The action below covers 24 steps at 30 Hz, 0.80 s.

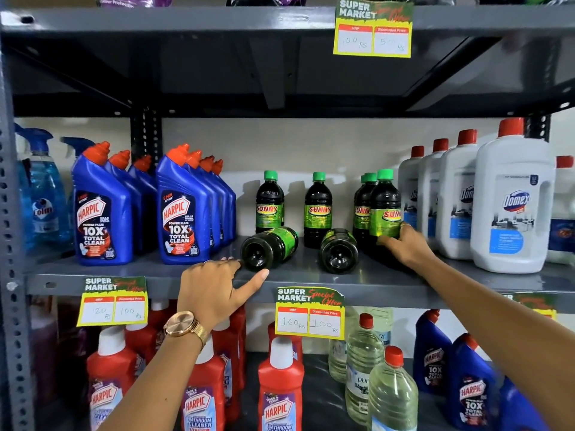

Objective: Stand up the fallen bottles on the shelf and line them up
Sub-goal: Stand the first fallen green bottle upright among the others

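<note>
Head view: grey shelf [161,275] carries white Domex jugs [510,206] toward its right end, blue Harpic bottles [102,213] toward the left, Sunny bottles mid-shelf. Two Sunny bottles lie fallen near the front edge: left one [269,247], right one [339,251]. Left hand [214,287], fingers spread, touches the left one's base. Right hand [404,244] grips an upright Sunny bottle [385,209].

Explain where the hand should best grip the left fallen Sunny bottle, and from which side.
Probably around the left fallen Sunny bottle at its round body, from the front-left beside the left hand. Its base faces outward and its cap points backward, hidden.
</note>
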Each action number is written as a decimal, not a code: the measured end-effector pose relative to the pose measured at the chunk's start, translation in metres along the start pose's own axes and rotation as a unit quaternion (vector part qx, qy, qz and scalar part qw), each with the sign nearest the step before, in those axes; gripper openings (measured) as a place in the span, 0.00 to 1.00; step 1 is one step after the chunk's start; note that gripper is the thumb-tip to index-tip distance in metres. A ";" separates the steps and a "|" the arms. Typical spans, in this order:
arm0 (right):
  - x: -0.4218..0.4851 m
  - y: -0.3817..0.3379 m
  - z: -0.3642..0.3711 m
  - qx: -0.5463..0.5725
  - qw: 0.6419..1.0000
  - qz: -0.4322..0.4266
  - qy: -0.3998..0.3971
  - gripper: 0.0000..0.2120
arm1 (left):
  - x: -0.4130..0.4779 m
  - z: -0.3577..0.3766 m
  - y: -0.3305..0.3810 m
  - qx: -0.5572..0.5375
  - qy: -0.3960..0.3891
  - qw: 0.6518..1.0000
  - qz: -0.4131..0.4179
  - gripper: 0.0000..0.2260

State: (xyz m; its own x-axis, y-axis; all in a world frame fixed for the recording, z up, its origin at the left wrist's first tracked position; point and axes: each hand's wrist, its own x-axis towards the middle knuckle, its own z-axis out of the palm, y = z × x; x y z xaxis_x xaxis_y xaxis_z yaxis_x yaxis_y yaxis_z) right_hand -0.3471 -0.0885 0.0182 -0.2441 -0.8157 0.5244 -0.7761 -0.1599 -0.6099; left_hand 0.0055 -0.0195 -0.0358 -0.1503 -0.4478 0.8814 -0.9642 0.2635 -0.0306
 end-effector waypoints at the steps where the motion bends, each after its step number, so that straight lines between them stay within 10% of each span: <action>1: 0.001 0.001 0.000 -0.014 1.000 0.000 -0.003 0.21 | 0.000 0.001 0.000 0.002 0.002 1.000 0.000 0.32; 15: 0.003 -0.004 0.002 -0.070 0.997 0.009 0.001 0.41 | 0.000 0.002 0.003 0.000 0.013 1.000 -0.012 0.31; 20: -0.017 -0.026 -0.011 -0.052 0.985 -0.029 0.163 0.42 | 0.000 0.002 0.002 -0.002 0.006 1.000 -0.011 0.31; 24: -0.019 -0.072 -0.006 -0.001 0.995 0.066 -0.069 0.46 | 0.001 0.004 0.001 -0.014 0.004 1.000 -0.020 0.30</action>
State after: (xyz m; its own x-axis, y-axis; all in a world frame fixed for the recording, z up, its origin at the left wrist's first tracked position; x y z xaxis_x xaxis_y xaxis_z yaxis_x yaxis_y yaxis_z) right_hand -0.2903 -0.0582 0.0563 -0.2626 -0.8978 0.3534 -0.7437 -0.0451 -0.6670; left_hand 0.0036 -0.0234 -0.0370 -0.1098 -0.4508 0.8858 -0.9631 0.2688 0.0174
